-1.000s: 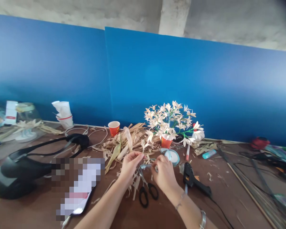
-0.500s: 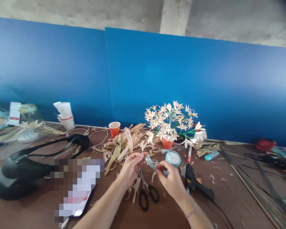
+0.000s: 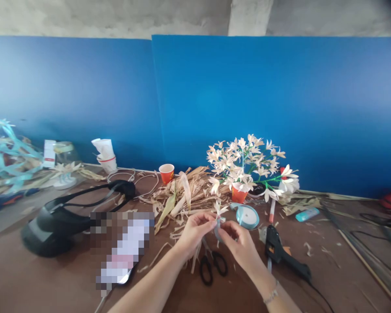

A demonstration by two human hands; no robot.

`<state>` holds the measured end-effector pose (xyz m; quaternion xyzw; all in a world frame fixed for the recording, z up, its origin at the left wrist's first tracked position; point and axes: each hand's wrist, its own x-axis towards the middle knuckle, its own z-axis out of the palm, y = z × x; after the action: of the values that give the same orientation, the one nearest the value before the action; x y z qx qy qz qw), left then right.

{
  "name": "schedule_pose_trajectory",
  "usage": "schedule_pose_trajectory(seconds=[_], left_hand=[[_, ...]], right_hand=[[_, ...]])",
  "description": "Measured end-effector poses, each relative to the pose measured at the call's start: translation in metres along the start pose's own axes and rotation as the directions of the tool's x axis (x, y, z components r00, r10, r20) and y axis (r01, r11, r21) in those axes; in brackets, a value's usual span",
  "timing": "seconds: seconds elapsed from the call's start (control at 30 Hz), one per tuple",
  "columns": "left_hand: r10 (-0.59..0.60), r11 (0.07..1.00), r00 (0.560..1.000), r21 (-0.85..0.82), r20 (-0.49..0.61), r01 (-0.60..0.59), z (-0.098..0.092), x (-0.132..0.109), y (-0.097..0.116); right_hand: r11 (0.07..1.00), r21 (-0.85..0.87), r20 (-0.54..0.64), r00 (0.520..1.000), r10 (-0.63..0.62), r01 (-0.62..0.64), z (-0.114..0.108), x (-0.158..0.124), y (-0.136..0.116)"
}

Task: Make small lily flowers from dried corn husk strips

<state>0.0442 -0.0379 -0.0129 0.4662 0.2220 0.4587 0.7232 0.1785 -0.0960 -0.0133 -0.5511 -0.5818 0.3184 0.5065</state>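
Between the fingertips of my left hand (image 3: 195, 232) is a small cream flower (image 3: 220, 209), apparently made of corn husk, pinched at its base and pointing up. My right hand (image 3: 240, 243) is closed on a pale blue ribbon (image 3: 217, 231), which lies against the flower's base. The fingertips of both hands almost meet. Just behind my right hand sits a spool of blue ribbon (image 3: 246, 216). Black-handled scissors (image 3: 206, 269) lie on the table below my hands, their blades partly hidden. To the right rests a black glue gun (image 3: 285, 254) with its cord.
Corn husks (image 3: 195, 191) are heaped behind my hands, near an orange paper cup (image 3: 167, 174). A bunch of cream flowers (image 3: 244, 161) stands in another cup (image 3: 239, 194). At left lie a phone (image 3: 127, 252) and a black headset (image 3: 52, 230). A blue panel (image 3: 247, 95) stands behind the table.
My right hand has come closer to my left, bringing the ribbon from beside the flower against its base. The camera view has turned a little to the left.
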Motion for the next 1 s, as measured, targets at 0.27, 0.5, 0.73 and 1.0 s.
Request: schedule_pose_trajectory(seconds=[0.27, 0.5, 0.73, 1.0], left_hand=[[0.038, 0.998, 0.999, 0.058, -0.017, -0.037, -0.003, 0.002, -0.002], [0.035, 0.997, 0.999, 0.063, -0.016, -0.034, 0.001, 0.0, 0.001], [0.079, 0.991, 0.996, 0.109, -0.05, -0.073, -0.001, 0.002, 0.001], [0.312, 0.92, 0.89, 0.34, -0.333, -0.195, -0.019, 0.012, 0.003]], right_hand=[[0.999, 0.05, -0.02, 1.0, -0.016, 0.017, 0.0, -0.001, 0.004], [0.995, 0.087, -0.08, 0.996, 0.049, -0.042, 0.006, 0.001, 0.005], [0.993, 0.105, -0.049, 0.998, 0.051, -0.045, 0.004, 0.001, 0.007], [0.978, 0.18, 0.042, 0.995, 0.095, -0.101, -0.003, -0.004, -0.011]])
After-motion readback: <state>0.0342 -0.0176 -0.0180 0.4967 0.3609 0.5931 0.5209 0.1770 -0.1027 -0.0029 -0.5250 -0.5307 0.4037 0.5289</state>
